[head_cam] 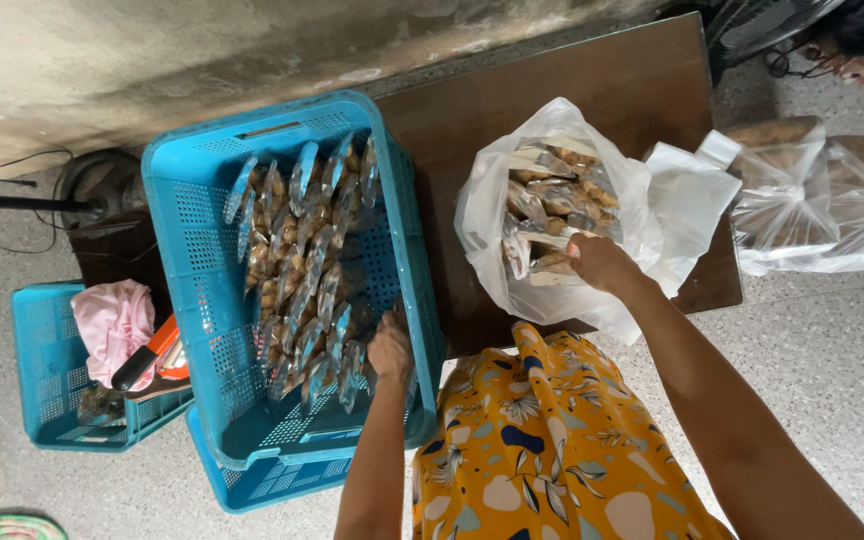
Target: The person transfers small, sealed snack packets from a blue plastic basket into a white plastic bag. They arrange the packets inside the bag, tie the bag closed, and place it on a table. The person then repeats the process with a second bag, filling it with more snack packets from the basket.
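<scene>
Centre-left of frame: blue perforated plastic crate holding rows of clear snack packets. To its right, on the dark wooden worktop, a white plastic bag of packets. Lower left: smaller blue crate.

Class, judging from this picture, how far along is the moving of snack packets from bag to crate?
Done: rows of snack packets fill the blue crate. In hand: the left hand is at the rows; the right hand reaches into the white bag. Left: packets remaining in that bag.

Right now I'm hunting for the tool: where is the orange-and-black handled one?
In the head view, far left: the orange-and-black handled tool lies in the small blue plastic crate, against the pink cloth.
</scene>
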